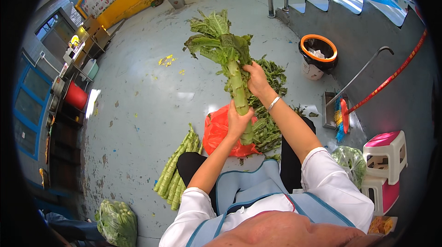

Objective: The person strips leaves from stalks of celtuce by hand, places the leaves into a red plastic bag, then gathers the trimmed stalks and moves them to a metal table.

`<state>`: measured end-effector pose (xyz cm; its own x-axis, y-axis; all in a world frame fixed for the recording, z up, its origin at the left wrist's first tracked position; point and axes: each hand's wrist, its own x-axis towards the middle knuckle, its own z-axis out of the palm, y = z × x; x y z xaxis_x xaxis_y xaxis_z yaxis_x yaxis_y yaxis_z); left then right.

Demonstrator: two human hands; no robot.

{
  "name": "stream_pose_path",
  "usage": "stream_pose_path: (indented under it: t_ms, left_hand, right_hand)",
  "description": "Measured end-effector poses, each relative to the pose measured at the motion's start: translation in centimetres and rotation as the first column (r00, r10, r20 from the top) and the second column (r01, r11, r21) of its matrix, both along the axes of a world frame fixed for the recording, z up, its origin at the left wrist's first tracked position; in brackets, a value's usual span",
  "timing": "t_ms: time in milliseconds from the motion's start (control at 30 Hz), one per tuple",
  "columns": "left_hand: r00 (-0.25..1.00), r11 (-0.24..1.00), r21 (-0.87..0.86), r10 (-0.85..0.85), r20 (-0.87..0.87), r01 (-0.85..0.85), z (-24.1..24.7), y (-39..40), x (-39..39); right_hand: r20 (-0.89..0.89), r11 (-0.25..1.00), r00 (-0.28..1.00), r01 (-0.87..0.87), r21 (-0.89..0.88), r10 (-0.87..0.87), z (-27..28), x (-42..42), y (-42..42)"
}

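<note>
My left hand [238,119] is closed around the thick green stalk of a celtuce (stem lettuce) [236,84], near its lower part. Higher up, my right hand [256,76] touches the stalk just under its leafy crown; a bracelet is on that wrist. The crown points away from me. Beneath the stalk lies a red plastic bag [217,131] on the floor. Torn lettuce leaves [267,128] form a long pile to the right of the bag. Several stripped celtuce stalks [172,174] lie side by side to the left of my knee.
On the right stand an orange-rimmed trash bin [318,57], a dustpan [326,110], a red-handled broom [344,115], a bag of greens [350,164] and stacked stools [385,153]. A bag of vegetables [117,223] sits at lower left beside another person's leg [74,226].
</note>
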<state>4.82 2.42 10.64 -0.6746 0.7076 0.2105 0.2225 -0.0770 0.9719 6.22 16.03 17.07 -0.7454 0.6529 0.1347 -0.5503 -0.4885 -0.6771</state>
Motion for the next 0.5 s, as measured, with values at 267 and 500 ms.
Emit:
stream_pose_path:
  t_ms: [267,500]
  left_hand:
    - [0.833,0.955,-0.101,0.19,-0.519,-0.281,-2.1,-0.3,1.8]
    - [0.803,0.965,-0.094,0.148,-0.578,-0.245,-2.6,-0.9,1.7]
  right_hand:
    - [0.101,0.672,0.774,0.468,0.574,-0.625,-1.6,-0.2,2.1]
    - [0.195,0.408,0.434,0.478,0.778,-0.88,-2.7,-1.1,2.0]
